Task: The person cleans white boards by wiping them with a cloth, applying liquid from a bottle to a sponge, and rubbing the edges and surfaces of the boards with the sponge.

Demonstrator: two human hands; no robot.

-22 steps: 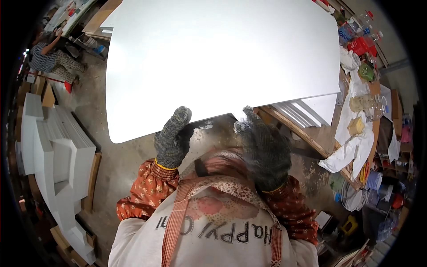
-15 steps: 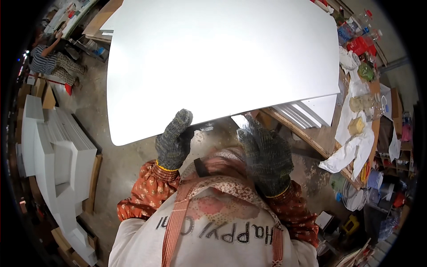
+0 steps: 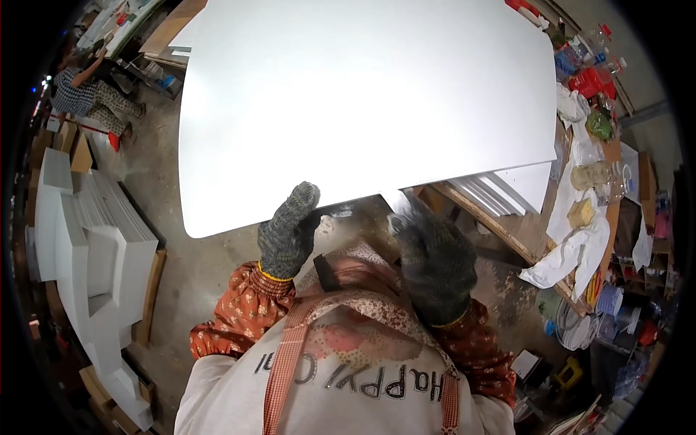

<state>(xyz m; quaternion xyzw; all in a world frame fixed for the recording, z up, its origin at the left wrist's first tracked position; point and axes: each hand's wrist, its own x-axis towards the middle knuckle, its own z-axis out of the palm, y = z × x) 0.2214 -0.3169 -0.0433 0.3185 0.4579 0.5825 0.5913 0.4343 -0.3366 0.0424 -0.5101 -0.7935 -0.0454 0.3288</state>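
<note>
A large white panel (image 3: 362,94) with a rounded near-left corner lies flat in front of me, its near edge running just above my hands. My left hand (image 3: 289,230), in a dark grey knit glove, is closed on that edge, thumb on top and fingers out of sight below. At the same edge, further right, my gloved right hand (image 3: 436,264) is closed round a small flat whitish piece (image 3: 396,201) that touches or nearly touches the panel's edge. Blur and the glove hide what kind of thing it is.
More white panels (image 3: 486,194) lie under this one on a wooden frame (image 3: 482,221). At right stands a cluttered bench with a white cloth (image 3: 569,254), a yellow sponge (image 3: 581,214) and bottles. Stacked white panels (image 3: 119,268) stand at left; a person (image 3: 90,94) works beyond.
My right hand has turned slightly at the edge and is more blurred. My left hand keeps its hold. The whole scene has shifted a little in the picture.
</note>
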